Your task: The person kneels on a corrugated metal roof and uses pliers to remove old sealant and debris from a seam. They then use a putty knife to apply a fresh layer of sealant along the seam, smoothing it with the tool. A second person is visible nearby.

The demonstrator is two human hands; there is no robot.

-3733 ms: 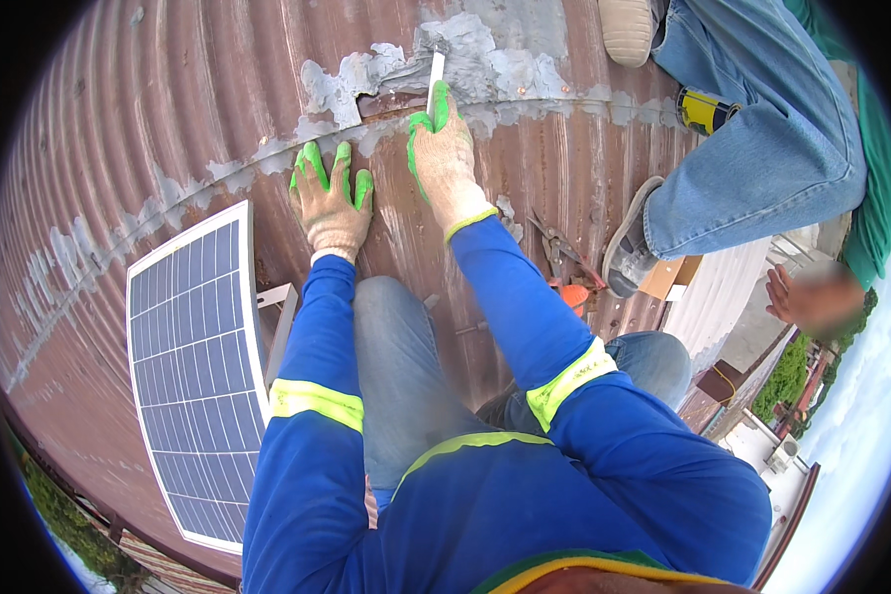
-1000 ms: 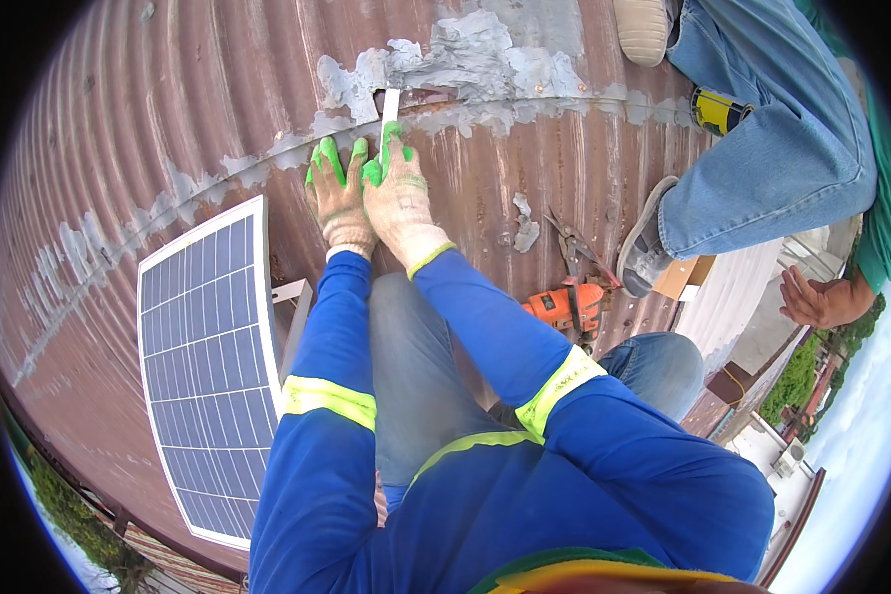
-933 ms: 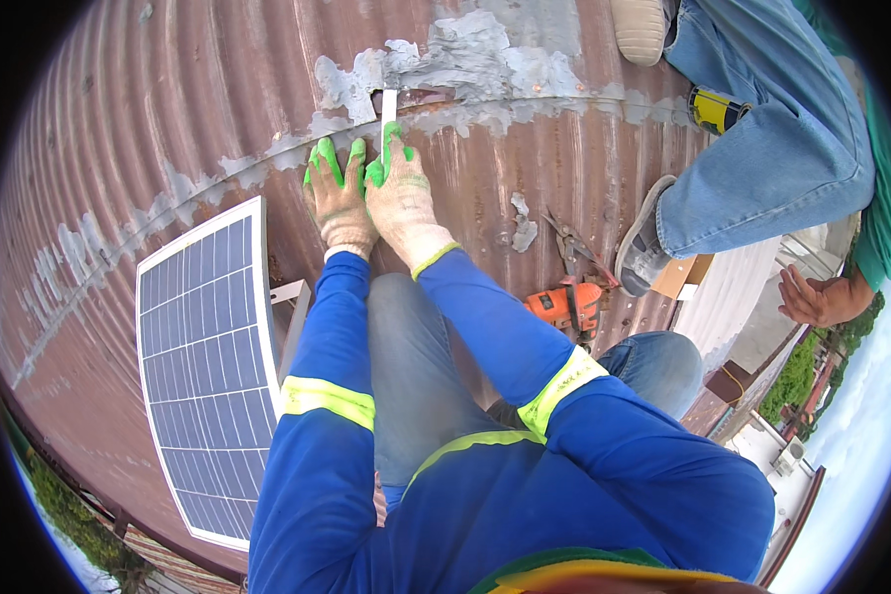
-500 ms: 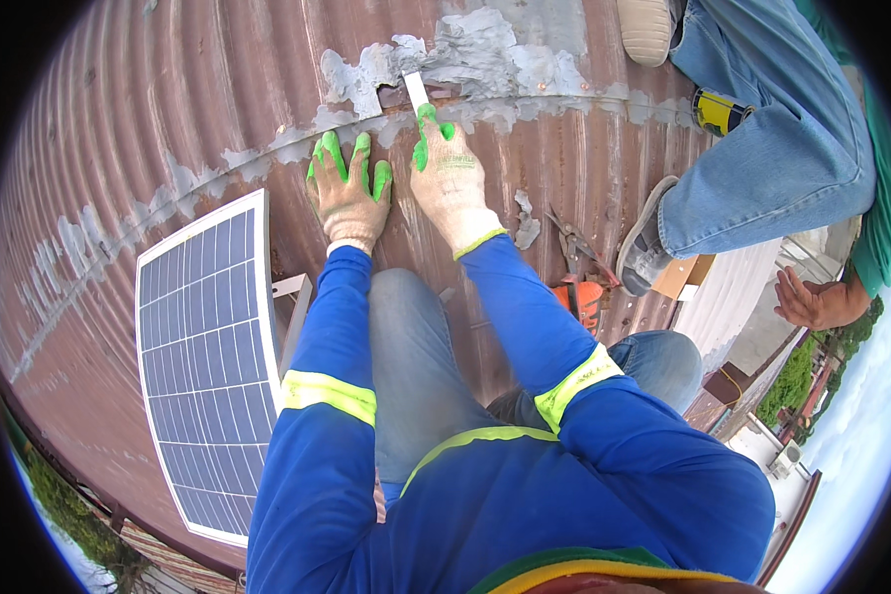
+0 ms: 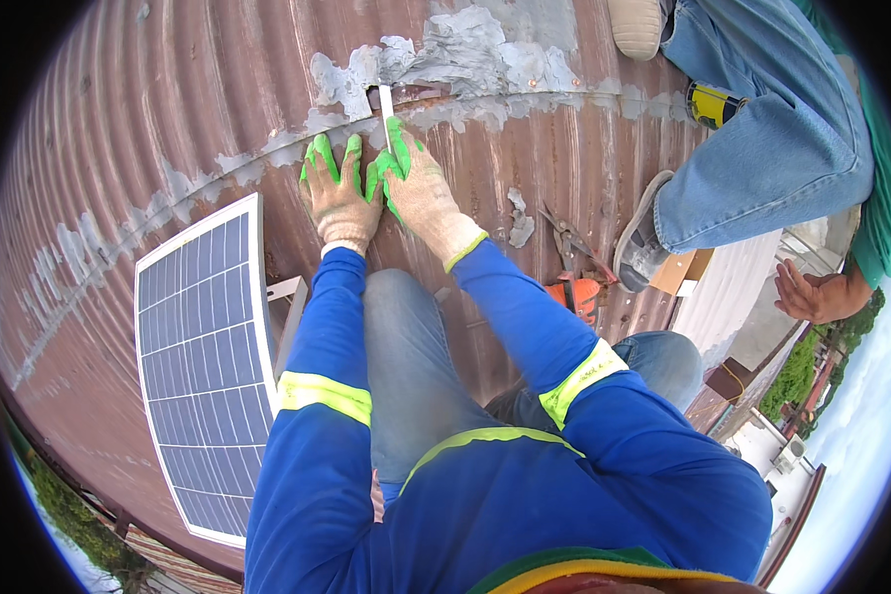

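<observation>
My left hand [image 5: 339, 206], in a pale work glove with green fingertips, lies flat with fingers spread on the brown corrugated metal roof [image 5: 238, 89], just below a seam. My right hand [image 5: 424, 193], gloved alike, is closed round a scraper, its handle hidden in the grip. The scraper's narrow pale blade [image 5: 386, 104] points away from me and meets the edge of the cracked grey coating [image 5: 465, 49] on the seam. Beside the blade tip is a small dark gap in the coating. The fingers of my right hand are close beside my left thumb.
A solar panel [image 5: 206, 366] on a metal frame stands to the left. On the right are a loose grey flake [image 5: 520, 218], red-handled snips [image 5: 572, 243], an orange tool [image 5: 576, 297] and a yellow-and-black can [image 5: 713, 105]. A co-worker's jeans-clad leg [image 5: 772, 178] and bare hand [image 5: 822, 294] are there too.
My right hand and the scraper have moved left, closer to my left hand, and the blade has turned so it looks narrower. My left hand stays flat on the roof.
</observation>
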